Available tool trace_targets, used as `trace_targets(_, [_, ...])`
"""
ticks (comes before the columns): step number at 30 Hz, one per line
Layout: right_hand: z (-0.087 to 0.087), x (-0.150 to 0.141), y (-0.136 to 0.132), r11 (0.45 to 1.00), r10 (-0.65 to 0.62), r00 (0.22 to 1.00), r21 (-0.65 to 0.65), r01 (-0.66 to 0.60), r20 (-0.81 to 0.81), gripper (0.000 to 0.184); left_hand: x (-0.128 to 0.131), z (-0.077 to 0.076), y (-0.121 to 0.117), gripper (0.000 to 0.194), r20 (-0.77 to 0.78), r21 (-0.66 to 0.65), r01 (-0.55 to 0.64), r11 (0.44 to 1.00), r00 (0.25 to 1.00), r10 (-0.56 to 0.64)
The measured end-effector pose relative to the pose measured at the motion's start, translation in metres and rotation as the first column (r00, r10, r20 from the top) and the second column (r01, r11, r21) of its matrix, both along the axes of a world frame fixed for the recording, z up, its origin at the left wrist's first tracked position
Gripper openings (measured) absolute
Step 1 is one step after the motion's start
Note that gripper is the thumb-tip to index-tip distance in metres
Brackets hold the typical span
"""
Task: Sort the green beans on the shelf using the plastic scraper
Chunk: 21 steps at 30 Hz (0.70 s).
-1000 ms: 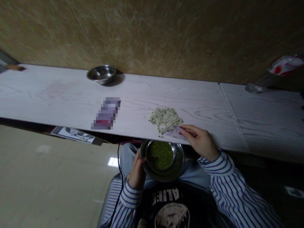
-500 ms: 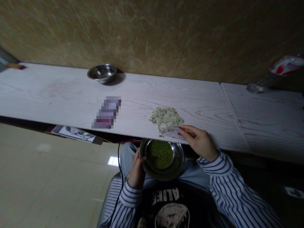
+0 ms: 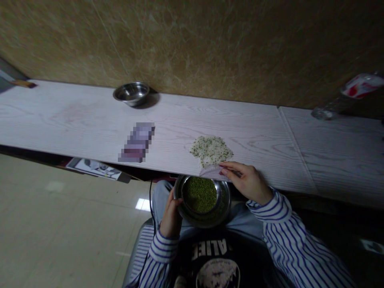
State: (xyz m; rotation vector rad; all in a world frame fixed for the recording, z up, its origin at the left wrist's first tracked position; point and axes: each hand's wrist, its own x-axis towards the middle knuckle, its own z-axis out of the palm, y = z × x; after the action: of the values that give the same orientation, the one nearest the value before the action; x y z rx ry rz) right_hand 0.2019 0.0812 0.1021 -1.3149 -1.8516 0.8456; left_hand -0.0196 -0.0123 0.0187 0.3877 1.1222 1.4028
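Note:
My left hand (image 3: 172, 215) is closed on the left rim of a metal bowl (image 3: 224, 204) held below the table's front edge, over my lap. Small green beans (image 3: 200, 195), which look like mung beans, fill its bottom. My right hand (image 3: 247, 180) pinches a thin, see-through plastic piece (image 3: 210, 171) between thumb and fingers. That piece lies low at the table edge, just above the bowl. Right behind it spreads a flat pile of white grains mixed with green beans (image 3: 211, 150), resembling rice.
A second metal bowl (image 3: 132, 95) stands near the wall at the back left. A blurred-out flat object (image 3: 137, 143) lies left of the pile. At the far right a clear plastic bottle (image 3: 345, 96) leans towards the wall. The table's front edge (image 3: 168, 170) runs above my lap.
My right hand has drawn the plastic piece slightly towards me and to the left, from the pile's near side to the table edge. The left hand still holds the bowl in nearly the same place.

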Motion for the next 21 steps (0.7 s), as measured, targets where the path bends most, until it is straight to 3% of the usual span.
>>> trace_targets(3, [-0.002, 0.005, -0.003, 1.0, 0.003, 1.0, -0.01, -0.003, -0.011, 0.022, 0.0, 0.002, 0.0, 0.047, -0.017, -0.003, -0.004, 1.0, 1.0, 0.004])
trace_targets(8, [-0.009, 0.012, -0.001, 0.99, -0.13, 0.991, 0.065, 0.129, 0.013, 0.023, 0.002, 0.002, 0.0, 0.051, 0.043, 0.011, 0.02, 1.0, 0.999, -0.02])
trace_targets(14, [-0.006, -0.007, 0.009, 0.986, -0.08, 0.991, 0.156, 0.061, 0.112, 0.023, 0.002, -0.002, 0.001, 0.053, 0.069, 0.008, 0.014, 1.0, 0.998, -0.015])
trace_targets(21, [-0.007, -0.007, 0.033, 0.978, -0.143, 0.985, 0.168, 0.125, 0.096, 0.024, -0.001, -0.008, 0.002, 0.05, 0.036, 0.01, 0.029, 1.0, 0.999, -0.03])
